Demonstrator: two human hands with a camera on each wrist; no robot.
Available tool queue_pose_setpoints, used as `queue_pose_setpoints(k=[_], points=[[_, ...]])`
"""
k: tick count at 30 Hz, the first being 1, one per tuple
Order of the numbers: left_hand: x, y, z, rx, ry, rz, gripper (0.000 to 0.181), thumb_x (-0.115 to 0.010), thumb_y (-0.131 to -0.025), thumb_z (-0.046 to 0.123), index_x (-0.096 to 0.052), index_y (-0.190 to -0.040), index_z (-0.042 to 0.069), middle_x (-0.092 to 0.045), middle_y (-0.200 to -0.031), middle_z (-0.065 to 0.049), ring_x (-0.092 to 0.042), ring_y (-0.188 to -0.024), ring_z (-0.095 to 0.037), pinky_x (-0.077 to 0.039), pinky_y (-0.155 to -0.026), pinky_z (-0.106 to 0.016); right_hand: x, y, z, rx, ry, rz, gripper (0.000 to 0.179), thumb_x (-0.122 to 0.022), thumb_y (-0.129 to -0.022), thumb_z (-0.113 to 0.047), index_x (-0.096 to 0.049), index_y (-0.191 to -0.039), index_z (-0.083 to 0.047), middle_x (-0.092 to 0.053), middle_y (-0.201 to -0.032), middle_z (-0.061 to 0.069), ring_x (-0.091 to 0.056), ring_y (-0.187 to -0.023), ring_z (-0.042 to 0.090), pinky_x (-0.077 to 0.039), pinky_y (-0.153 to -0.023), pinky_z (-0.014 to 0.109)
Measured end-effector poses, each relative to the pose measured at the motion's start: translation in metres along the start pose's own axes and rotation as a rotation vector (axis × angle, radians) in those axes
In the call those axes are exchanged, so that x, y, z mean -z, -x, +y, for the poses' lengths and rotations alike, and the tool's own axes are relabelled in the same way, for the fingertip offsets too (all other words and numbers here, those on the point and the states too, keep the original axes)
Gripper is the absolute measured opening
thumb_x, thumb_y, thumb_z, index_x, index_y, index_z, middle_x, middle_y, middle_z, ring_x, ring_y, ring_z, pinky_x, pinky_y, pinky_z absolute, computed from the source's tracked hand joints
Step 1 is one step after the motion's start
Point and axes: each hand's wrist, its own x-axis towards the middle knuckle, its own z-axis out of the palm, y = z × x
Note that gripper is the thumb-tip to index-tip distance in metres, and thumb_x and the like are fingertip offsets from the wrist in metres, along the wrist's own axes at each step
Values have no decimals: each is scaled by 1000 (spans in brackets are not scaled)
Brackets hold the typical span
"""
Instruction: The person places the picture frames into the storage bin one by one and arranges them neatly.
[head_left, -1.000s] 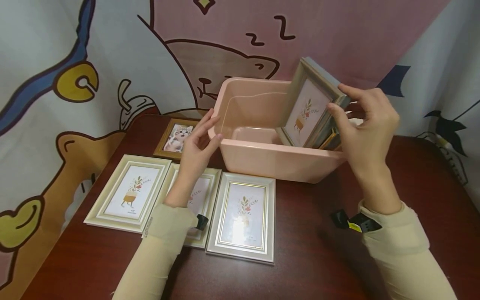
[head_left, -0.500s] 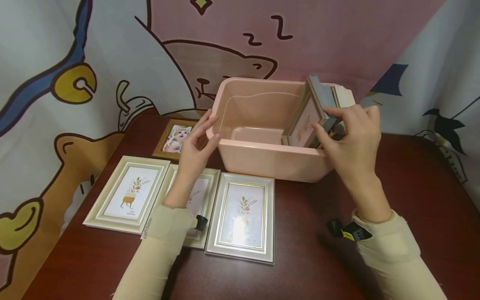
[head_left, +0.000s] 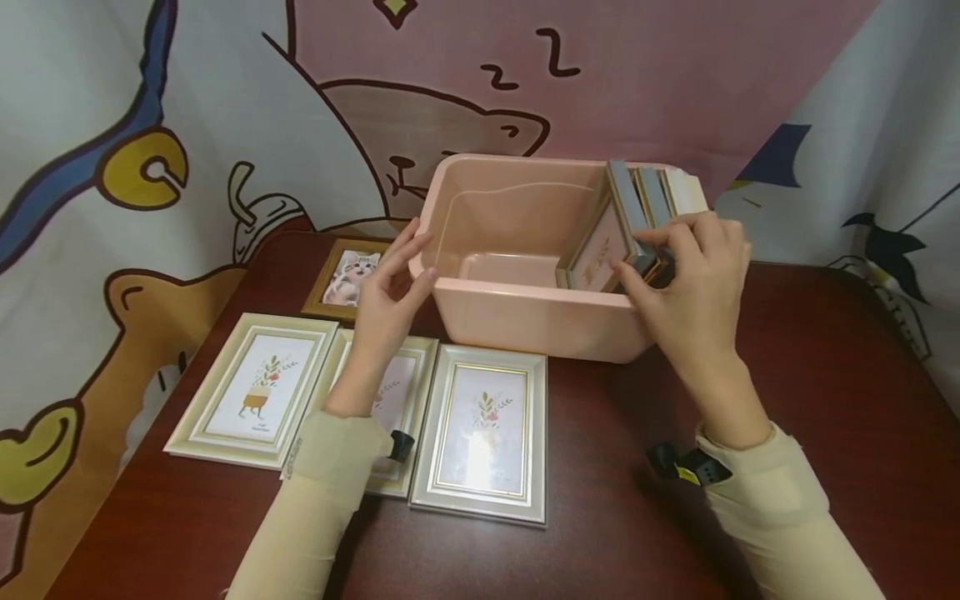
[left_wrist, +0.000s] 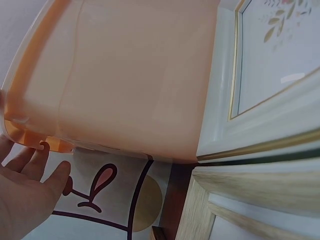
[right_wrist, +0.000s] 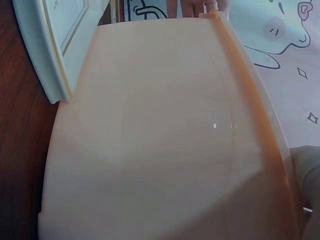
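The pink tub holds several picture frames standing packed at its right end, the foremost frame leaning there with its upper edge running front to back. The nearer right hand pinches that edge's near corner between thumb and forefinger, while the left hand, fingers loosely spread, touches the tub's left rim without gripping.

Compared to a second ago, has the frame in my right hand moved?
Yes, down: against the pink bin in the head view, the frame in your right hand sits deeper, its top corner about level with the far rim.
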Motion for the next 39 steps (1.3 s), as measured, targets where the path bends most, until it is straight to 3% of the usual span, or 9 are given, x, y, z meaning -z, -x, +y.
queue_pose_setpoints(k=[4, 8, 19, 28, 34, 39], points=[[0, 0, 0, 9, 15, 3, 44, -63, -96, 5, -57, -139, 2, -42, -158, 1, -47, -141, -15, -47, -111, -29, 1, 1, -1, -37, -23, -38, 35, -87, -76, -14, -72, -105, 0, -72, -117, 13, -56, -115, 38, -34, -95, 55], [0, 0, 0, 15, 19, 1, 43, -62, -96, 6, -56, -139, 2, -41, -159, 1, -47, -141, -16, -47, -111, -28, 4, 3, -1, -56, -28, -56, 37, -86, -78, -17, -73, -110, -4, -73, -120, 9, -61, -118, 33, -37, -104, 51], [0, -1, 2, 4, 5, -1, 43, -61, -97, 4, -56, -139, 1, -40, -160, -2, -45, -142, -16, -47, -112, -32, 9, 10, 0, -3, -24, -16, 36, -85, -79, -16, -75, -112, -4, -73, -121, 10, -64, -115, 34, -41, -107, 51], [0, 1, 1, 13, 17, -1, 42, -61, -97, 6, -57, -139, 3, -40, -160, 0, -47, -141, -16, -49, -107, -23, 11, 16, 1, 31, -28, -20, 34, -79, -86, -16, -73, -118, -6, -72, -124, 10, -63, -120, 32, -40, -116, 46], [0, 2, 1, 23, 11, 4, 42, -61, -97, 6, -57, -139, 3, -41, -159, 2, -47, -141, -17, -49, -107, -23, 18, 19, -1, 27, -52, 4, 27, -76, -88, -14, -75, -113, -5, -74, -118, 11, -66, -113, 32, -46, -107, 43], [-1, 2, 1, 19, 10, 4, 42, -62, -97, 6, -57, -139, 3, -41, -159, 3, -48, -140, -16, -49, -107, -21, 25, 22, -6, 26, -95, 30, 23, -77, -86, -9, -76, -108, -3, -75, -110, 15, -65, -100, 34, -42, -90, 18]])
